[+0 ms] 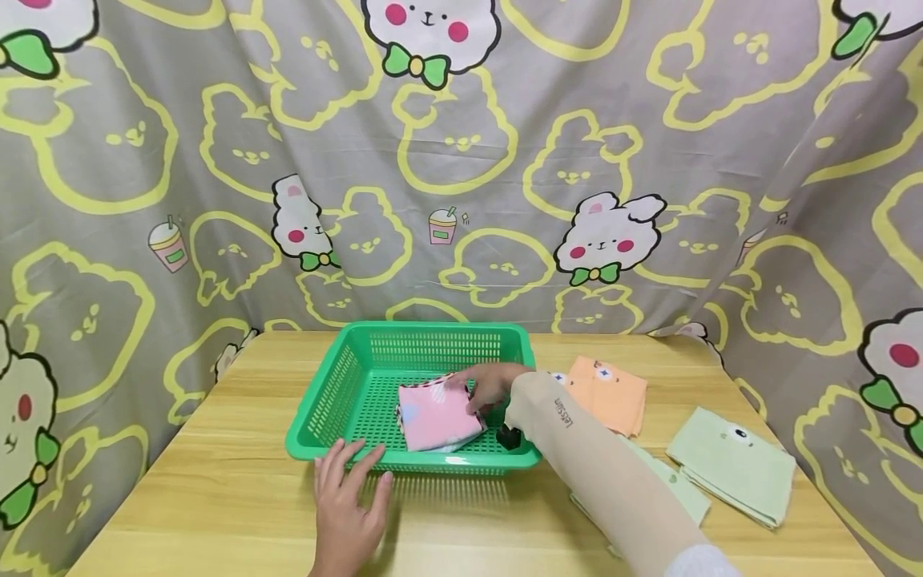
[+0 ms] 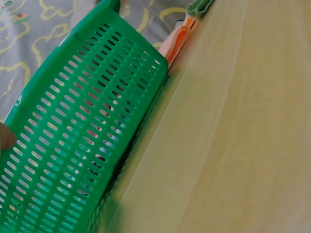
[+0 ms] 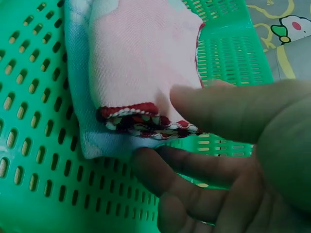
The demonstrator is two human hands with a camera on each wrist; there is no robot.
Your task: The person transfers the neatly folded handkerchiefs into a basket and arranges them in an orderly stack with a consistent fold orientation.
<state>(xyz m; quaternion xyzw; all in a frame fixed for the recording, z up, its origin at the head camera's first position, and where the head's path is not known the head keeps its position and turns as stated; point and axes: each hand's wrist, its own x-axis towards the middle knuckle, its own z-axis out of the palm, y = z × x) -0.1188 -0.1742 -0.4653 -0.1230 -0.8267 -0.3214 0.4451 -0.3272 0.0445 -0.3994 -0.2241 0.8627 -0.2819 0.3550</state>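
A person's left hand (image 1: 348, 501) lies flat with fingers spread on the wooden tabletop (image 1: 216, 497), its fingertips touching the near wall of a green basket (image 1: 317, 417). Inside the basket, a folded pink cloth (image 1: 436, 415) lies on the floor toward the near right corner, its long axis running from 11 to 5 o'clock. At the cloth's 2 o'clock corner the right hand (image 1: 490, 386) pinches its edge between thumb and fingers. At 3 o'clock of the basket lie an orange cloth (image 1: 609, 393) and green cloths (image 1: 735, 465).
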